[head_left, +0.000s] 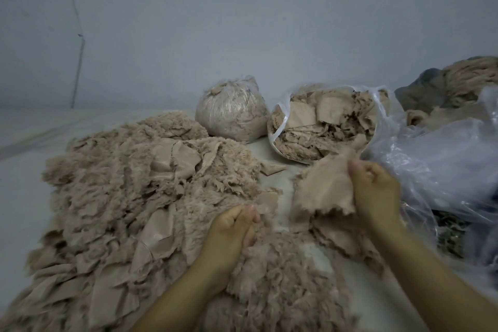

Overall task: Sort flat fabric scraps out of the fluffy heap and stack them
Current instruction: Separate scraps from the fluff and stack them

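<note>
A wide beige fluffy heap (113, 197) covers the left and middle of the pale surface, with flat scraps mixed into it. My left hand (234, 226) is curled at the heap's right edge and pinches a fluffy piece (265, 206). My right hand (374, 188) grips a flat beige fabric scrap (326, 191) and holds it up above a low stack of flat scraps (339, 234) lying to the right of the heap.
A tied clear bag of fluff (231, 113) and an open bag of flat scraps (323, 127) stand at the back. Crumpled clear plastic (436, 164) and more fluffy material (471, 75) crowd the right side. A grey wall rises behind.
</note>
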